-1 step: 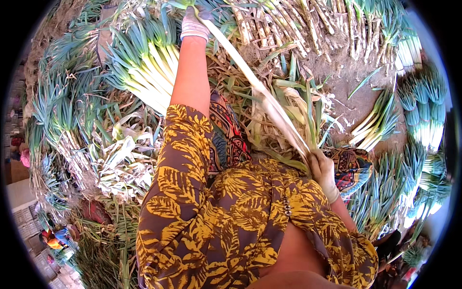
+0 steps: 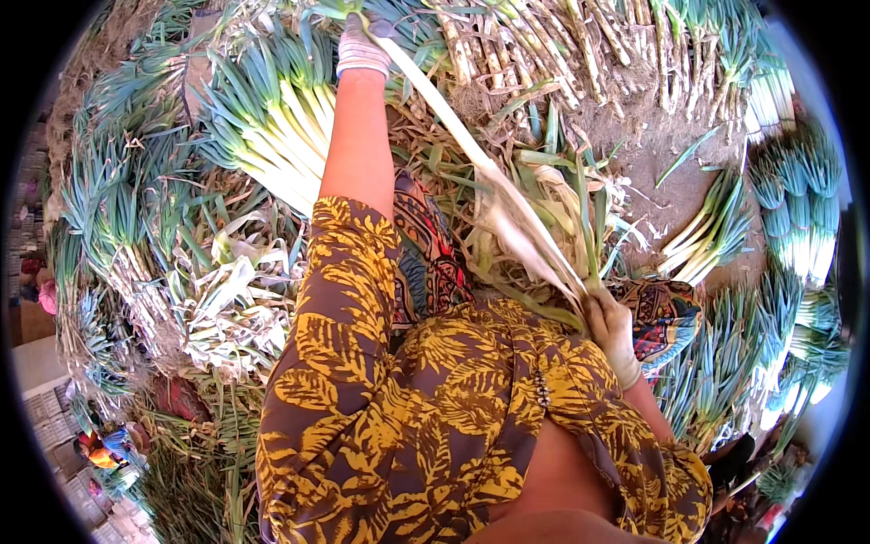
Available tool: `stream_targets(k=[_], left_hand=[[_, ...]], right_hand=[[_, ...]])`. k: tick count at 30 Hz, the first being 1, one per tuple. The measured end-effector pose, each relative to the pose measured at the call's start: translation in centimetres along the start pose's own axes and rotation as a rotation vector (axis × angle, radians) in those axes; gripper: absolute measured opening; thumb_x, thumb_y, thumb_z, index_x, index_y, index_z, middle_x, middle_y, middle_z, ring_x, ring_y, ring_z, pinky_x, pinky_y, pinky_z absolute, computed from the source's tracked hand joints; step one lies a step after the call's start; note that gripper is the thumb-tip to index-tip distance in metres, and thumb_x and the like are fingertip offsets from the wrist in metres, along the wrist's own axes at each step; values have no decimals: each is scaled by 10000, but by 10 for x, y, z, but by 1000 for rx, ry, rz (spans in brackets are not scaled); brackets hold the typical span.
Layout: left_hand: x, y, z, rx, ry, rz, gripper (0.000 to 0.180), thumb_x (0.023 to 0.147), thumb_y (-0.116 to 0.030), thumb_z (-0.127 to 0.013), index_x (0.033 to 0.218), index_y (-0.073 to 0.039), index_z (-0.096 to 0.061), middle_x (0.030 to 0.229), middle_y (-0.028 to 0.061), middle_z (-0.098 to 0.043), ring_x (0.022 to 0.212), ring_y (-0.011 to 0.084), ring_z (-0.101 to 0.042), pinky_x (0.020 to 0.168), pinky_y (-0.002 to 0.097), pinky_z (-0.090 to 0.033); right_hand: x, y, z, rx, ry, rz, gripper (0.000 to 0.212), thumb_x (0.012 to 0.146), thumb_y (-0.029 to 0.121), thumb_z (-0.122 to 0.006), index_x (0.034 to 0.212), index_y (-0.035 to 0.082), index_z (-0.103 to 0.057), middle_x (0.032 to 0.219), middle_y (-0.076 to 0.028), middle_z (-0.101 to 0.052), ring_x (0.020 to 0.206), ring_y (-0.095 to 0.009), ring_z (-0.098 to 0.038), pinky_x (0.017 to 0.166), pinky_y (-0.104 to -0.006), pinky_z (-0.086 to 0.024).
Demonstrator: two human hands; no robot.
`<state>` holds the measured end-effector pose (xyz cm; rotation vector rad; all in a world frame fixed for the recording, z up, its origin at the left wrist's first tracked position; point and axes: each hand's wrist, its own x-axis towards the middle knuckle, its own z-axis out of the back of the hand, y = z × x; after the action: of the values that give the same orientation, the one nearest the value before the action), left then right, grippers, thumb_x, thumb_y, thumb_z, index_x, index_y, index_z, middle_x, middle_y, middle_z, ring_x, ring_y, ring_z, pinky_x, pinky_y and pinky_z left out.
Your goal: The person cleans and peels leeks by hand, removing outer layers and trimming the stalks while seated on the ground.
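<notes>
A long green onion (image 2: pixel 439 109) stretches slantwise between my hands, white along its shaft and green at the far end. My left hand (image 2: pixel 364 43), in a light glove with a darker palm, is closed around it at the top of the view, near the leaves. By my right knee, my right hand (image 2: pixel 613 328) in a pale glove grips the lower end and the loose outer skin. A thin whitish sheet of skin (image 2: pixel 512 231) hangs away from the shaft. The fingertips of my right hand are partly hidden.
Peeled green onions (image 2: pixel 285 127) lie in a heap left of my left forearm. Stripped skins (image 2: pixel 240 299) pile up at the left. Unpeeled stalks (image 2: pixel 580 45) lie across the far side. A small bunch (image 2: pixel 707 227) and tied bundles (image 2: pixel 802 199) are at the right.
My right hand has shifted slightly down and to the right, and the loose skin spreads wider from the shaft. My left hand has moved a touch left, still gripping.
</notes>
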<state>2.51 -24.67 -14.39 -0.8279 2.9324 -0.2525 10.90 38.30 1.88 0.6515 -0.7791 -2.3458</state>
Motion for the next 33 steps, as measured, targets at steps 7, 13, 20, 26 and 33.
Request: stream_targets(k=[7, 13, 20, 26, 33], left_hand=[[-9, -4, 11, 225, -46, -267, 443, 928, -327, -599, 1327, -142, -549, 1061, 75, -639, 887, 205, -600, 811, 325, -514], [-46, 41, -78, -109, -75, 64, 302, 1018, -409, -437, 1037, -118, -514, 802, 12, -562, 505, 110, -434, 485, 276, -415], [-75, 102, -156, 708, -275, -8, 300, 986, -365, -501, 948, -71, -545, 769, 78, -591, 714, 196, -574, 796, 429, -540], [-120, 135, -166, 931, -60, -62, 483, 785, -131, -786, 1227, -49, -610, 933, 39, -669, 749, 117, -601, 628, 269, -514], [-143, 87, -187, 926, 34, -198, 394, 873, -94, -647, 1228, 43, -546, 1037, 100, -638, 930, 181, -628, 831, 311, -528]], right_hand=[[33, -31, 2, -178, 266, 184, 214, 924, 206, -599, 1014, 13, -614, 821, -170, -643, 735, -307, -654, 649, -412, -512], [137, 30, -20, -186, -88, 352, 575, 917, 286, -616, 1387, 15, -426, 1237, -242, -599, 973, -331, -654, 833, -412, -538], [220, 85, -74, 608, 268, 87, 433, 943, 171, -600, 1315, -27, -496, 862, -13, -607, 663, -86, -521, 559, -226, -467], [241, 95, -63, 270, -95, 457, 341, 932, 131, -583, 1224, -40, -537, 720, -88, -614, 588, -196, -539, 550, -339, -451], [223, 56, -30, 7, 326, 346, 440, 858, 233, -663, 1245, 33, -599, 1092, -225, -662, 1019, -336, -648, 887, -396, -498]])
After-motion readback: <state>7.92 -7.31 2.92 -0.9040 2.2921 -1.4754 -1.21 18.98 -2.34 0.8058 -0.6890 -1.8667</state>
